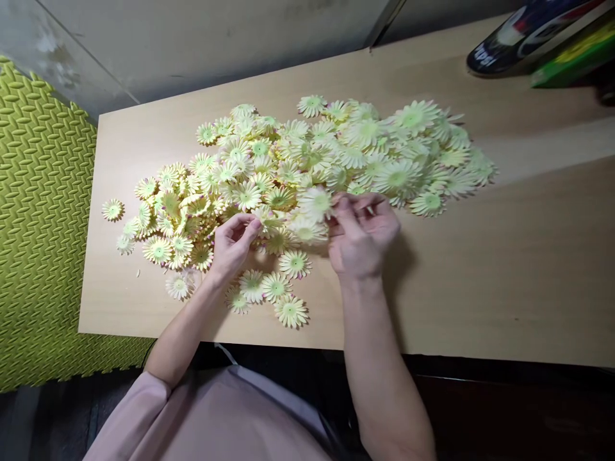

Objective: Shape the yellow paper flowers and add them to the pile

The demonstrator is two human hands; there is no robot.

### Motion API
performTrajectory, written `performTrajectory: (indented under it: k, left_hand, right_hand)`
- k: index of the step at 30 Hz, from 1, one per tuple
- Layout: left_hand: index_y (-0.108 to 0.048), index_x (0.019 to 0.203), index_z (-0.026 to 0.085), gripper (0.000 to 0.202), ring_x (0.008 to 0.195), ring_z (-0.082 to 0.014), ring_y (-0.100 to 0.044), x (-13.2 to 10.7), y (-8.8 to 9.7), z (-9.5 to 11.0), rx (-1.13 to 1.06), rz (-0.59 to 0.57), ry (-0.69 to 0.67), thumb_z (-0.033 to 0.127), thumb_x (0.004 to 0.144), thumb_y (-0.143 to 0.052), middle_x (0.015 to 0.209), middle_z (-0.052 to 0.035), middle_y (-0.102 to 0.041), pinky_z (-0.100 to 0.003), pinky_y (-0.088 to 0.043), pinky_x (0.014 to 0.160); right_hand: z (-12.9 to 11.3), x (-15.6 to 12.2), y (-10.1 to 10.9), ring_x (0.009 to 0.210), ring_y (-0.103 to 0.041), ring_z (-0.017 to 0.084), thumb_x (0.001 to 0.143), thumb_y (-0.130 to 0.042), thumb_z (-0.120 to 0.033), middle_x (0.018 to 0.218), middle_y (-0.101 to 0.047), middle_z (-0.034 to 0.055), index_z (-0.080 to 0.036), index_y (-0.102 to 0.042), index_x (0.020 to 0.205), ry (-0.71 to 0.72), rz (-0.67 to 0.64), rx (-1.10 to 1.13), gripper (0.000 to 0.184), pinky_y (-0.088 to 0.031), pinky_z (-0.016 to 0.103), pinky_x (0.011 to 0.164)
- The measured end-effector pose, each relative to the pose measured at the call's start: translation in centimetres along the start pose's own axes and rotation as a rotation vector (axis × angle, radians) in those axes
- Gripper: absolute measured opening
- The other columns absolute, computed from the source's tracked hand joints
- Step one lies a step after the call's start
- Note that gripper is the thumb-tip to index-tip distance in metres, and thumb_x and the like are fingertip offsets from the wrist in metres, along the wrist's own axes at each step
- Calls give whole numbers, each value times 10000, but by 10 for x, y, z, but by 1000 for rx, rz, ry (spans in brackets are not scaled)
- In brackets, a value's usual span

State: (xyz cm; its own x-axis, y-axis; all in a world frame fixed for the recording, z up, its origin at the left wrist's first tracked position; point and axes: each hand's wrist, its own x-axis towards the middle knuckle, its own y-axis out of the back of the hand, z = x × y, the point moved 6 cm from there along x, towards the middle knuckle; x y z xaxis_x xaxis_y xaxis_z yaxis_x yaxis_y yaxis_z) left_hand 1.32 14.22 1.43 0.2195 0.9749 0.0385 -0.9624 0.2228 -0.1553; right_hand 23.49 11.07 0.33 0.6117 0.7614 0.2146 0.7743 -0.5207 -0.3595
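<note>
A broad heap of pale yellow artificial flower heads (269, 166), with green centres and some purple petal tips, spreads over the wooden table (504, 269). At the heap's near edge my left hand (234, 246) pinches a flower head (267, 221) between thumb and fingertips. My right hand (362, 230) is closed on another flower head (317, 203), slightly blurred, held by its right edge. Just below that one is a second blurred pale flower head (306, 229); whether it is held too I cannot tell. Several loose flower heads (276, 287) lie flat between my forearms.
A dark Pepsi bottle (494, 51) and a green package (567, 67) are at the back right of the table. Yellow-green foam matting (43, 192) stands along the left side. A grey wall (216, 45) runs behind the table.
</note>
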Motion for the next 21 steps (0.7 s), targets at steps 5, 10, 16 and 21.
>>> performTrajectory:
  k: [5,10,16,21]
  left_hand:
    - [-740,906,219,241,680,-84,-602,0,2,1,-31,21,-4,449,835,-754,813,-13,-692,-242,-520,638]
    - [-756,927,226,220,713,-92,-644,0,-1,1,-49,3,6,419,823,-773,843,-16,-724,-248,-552,672]
    - [-770,894,219,192,741,-91,-665,0,-3,0,-5,9,-7,391,811,-789,856,-19,-742,-241,-553,716]
    - [-773,878,212,181,765,-102,-678,1,-4,5,23,-3,-30,380,812,-789,868,-25,-751,-246,-551,738]
  right_hand:
    - [-11,13,34,931,-711,248,814,-759,-239,949,-693,89,-237,-598,876,210,296,-230,173,-611,430,800]
    - [-41,-5,6,1075,-678,296,805,-765,-248,1045,-702,90,-249,-700,899,458,211,-501,114,-586,467,823]
    - [-37,-34,-51,720,-697,195,845,-719,-259,776,-732,32,-232,-715,864,345,-357,-375,34,-594,375,657]
    - [-29,-43,-58,798,-732,194,808,-768,-229,853,-767,38,-232,-739,924,254,-411,-325,120,-619,359,719]
